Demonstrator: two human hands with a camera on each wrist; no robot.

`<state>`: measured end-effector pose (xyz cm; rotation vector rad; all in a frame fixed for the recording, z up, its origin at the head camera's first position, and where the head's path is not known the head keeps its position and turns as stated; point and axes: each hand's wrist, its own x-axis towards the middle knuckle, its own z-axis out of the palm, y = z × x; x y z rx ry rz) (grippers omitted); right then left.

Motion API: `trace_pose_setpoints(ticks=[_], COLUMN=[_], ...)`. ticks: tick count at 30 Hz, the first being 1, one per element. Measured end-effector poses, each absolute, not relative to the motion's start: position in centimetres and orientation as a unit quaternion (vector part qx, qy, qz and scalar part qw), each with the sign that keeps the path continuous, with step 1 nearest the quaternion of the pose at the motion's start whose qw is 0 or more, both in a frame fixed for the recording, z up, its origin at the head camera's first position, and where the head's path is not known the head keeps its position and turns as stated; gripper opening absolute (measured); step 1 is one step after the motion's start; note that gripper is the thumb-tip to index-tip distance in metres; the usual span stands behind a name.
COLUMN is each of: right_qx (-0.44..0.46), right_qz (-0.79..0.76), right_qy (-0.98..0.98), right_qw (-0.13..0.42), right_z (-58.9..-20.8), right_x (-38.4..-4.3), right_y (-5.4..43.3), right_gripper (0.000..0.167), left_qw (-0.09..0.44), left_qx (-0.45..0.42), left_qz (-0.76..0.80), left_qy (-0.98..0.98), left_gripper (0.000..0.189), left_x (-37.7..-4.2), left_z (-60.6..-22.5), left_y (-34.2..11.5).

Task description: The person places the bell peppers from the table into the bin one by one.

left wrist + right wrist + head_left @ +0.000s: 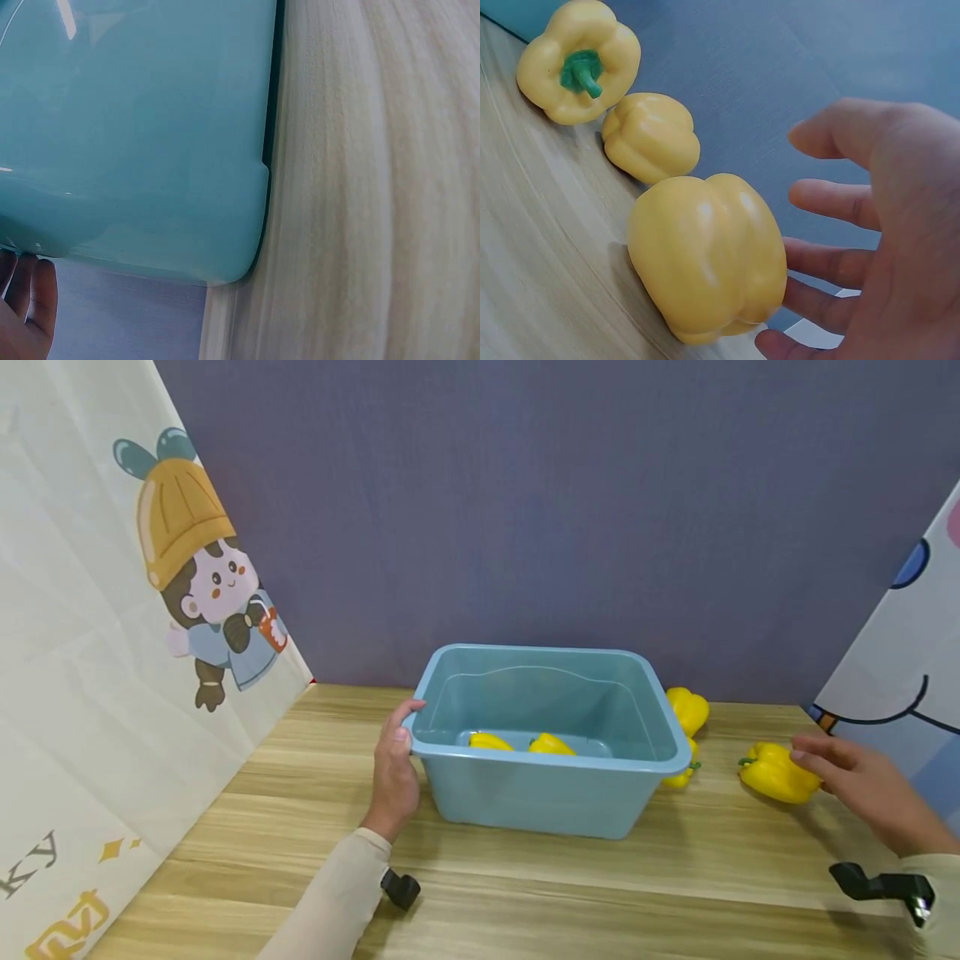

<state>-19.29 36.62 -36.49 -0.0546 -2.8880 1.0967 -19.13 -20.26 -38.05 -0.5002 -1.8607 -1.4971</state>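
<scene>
A light blue plastic bin point(536, 797) stands on the wooden table. My left hand point(395, 781) grips its left rim, with the thumb on the near side; in the left wrist view some fingers point(43, 289) show at the bin's edge. Two yellow bell peppers, one on the left point(490, 741) and one on the right point(552, 744), lie inside, partly hidden by the front wall. To the right, my right hand point(873, 789) is beside another yellow bell pepper point(776, 774). The right wrist view shows its fingers spread and loosely bent around the pepper's side, not closed on it.
Right of the bin lie two more yellow bell peppers, one at the back point(688, 708) and one nearer point(681, 775) with a green stem, partly behind the bin. A grey-blue panel point(555, 510) rises behind the table point(510, 902). Printed white sheets flank it on both sides.
</scene>
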Motion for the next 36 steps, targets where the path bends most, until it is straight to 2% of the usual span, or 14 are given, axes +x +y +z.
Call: trace_pose_setpoints(ticks=[12, 29, 36], right_qx=[-0.031, -0.038, -0.04], right_qz=[0.324, 0.336, 0.342], right_qy=[-0.945, -0.941, -0.939], right_qw=[-0.026, 0.007, -0.011], right_z=[-37.3, -39.2, -39.5], right_x=[-19.7, -19.8, -20.2], right_y=[37.7, 38.0, 38.1], right_gripper=[0.093, 0.096, 0.1], left_qw=[0.341, 0.353, 0.346], left_qx=[-0.192, -0.193, -0.184], left_qz=[-0.575, -0.568, -0.572], left_qy=[-0.719, -0.718, -0.72], left_gripper=[0.049, 0.049, 0.049], left_x=[-19.1, -19.1, -19.1], left_z=[-38.0, -37.9, -37.9], left_y=[-20.2, -20.1, -20.2])
